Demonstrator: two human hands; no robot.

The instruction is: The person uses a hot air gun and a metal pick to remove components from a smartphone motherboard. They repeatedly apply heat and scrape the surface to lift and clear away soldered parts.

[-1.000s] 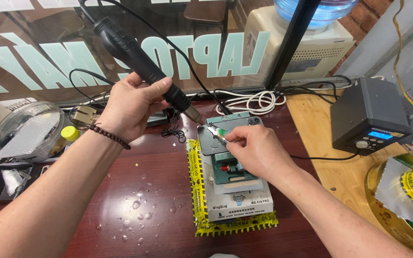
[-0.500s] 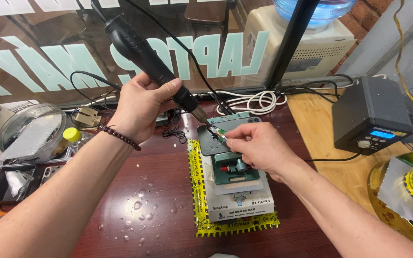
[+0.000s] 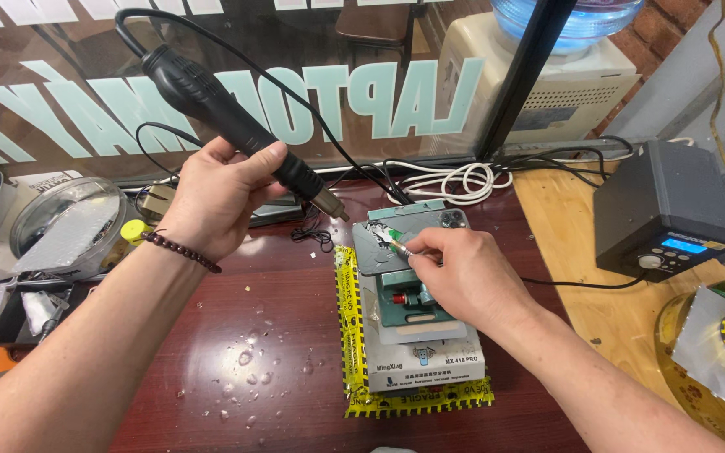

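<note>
The dark red wooden worktop (image 3: 237,335) looks glossy and smooth — water drops bead near its front edge. The black hot-air handle (image 3: 220,105) seems matt plastic with a dull metal nozzle; the pale wooden board (image 3: 581,252) at the right edge looks unvarnished.

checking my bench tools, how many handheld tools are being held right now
2: a black corded hot-air wand gripped in the left hand, and a thin metal tweezer-like tool pinched in the right hand over the clamped grey phone.

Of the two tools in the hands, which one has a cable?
The thick black hot-air handle in the left hand; the thin metal tweezers in the right hand have none.
</note>
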